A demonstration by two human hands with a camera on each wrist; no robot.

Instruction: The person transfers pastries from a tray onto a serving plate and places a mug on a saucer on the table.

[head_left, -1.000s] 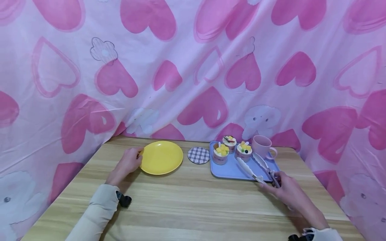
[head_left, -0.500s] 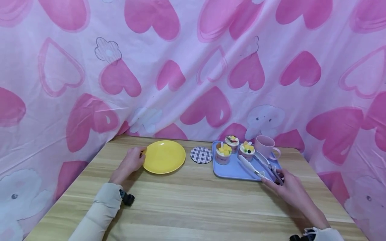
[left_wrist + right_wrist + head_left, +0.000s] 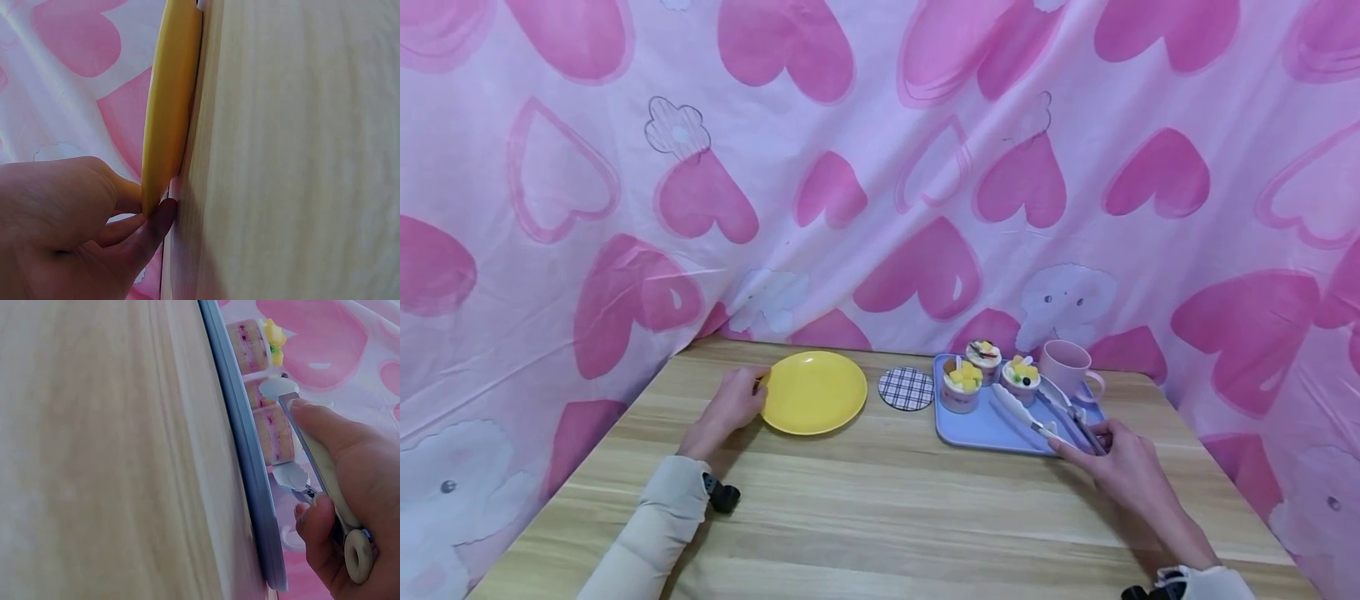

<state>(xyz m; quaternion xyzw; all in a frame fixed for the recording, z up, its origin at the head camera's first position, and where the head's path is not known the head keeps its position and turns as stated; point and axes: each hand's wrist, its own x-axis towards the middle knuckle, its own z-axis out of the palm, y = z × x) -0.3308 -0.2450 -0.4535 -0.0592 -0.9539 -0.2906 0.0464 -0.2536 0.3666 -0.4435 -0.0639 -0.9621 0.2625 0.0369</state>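
Note:
The left hand [image 3: 726,408] pinches the left rim of a yellow plate [image 3: 815,392]; in the left wrist view the thumb is on one side of the plate [image 3: 170,94] and fingertips are under its edge. The right hand [image 3: 1131,471] grips metal tongs with white tips [image 3: 1018,408], their arms spread over a blue tray [image 3: 966,432]. The tips are beside a dessert cup [image 3: 1020,382] with fruit on top. Two more dessert cups, a front one [image 3: 961,387] and a back one [image 3: 983,360], stand on the tray.
A pink mug [image 3: 1066,367] stands at the tray's back right. Between plate and tray lies a round checked coaster [image 3: 906,389]. A pink heart-patterned cloth [image 3: 917,267] hangs behind the wooden table [image 3: 880,517].
The head view has shifted slightly, so things appear farther right. The right hand and tongs have moved a little, the tips now closer around the right dessert cup. The left hand stays on the plate's rim.

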